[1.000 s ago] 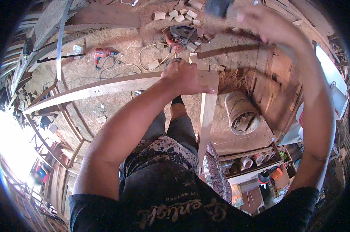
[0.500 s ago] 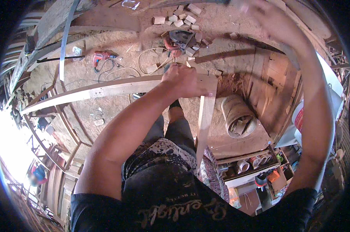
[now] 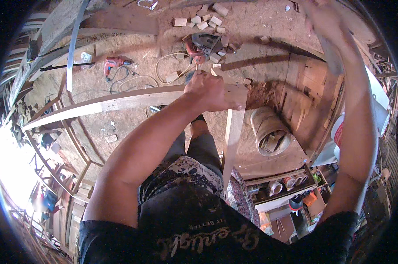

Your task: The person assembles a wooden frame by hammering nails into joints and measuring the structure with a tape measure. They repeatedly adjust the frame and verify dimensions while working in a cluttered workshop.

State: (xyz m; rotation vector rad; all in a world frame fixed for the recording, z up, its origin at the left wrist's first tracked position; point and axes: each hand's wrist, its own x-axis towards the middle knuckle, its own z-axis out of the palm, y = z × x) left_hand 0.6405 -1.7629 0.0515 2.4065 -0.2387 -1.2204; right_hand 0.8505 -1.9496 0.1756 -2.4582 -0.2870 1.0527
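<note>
My left hand is closed over the corner end of a pale wooden frame. Its long rail runs off to the left, and another rail comes down toward my body from that corner. A small dark nail stands up from the wood just right of my fist. Raised high at the upper right, my right hand is smeared by motion. A blurred grey bar-like thing extends from it along the forearm; its exact kind cannot be made out.
On the dirt floor lie a red drill, a circular saw with a pale cord, and several wood offcuts. A bucket of scraps stands to the right of the frame. Below it is a shelf with cans.
My right hand has moved to the right and slightly down, staying raised. The left hand keeps its hold on the wooden frame, which has hardly shifted.
</note>
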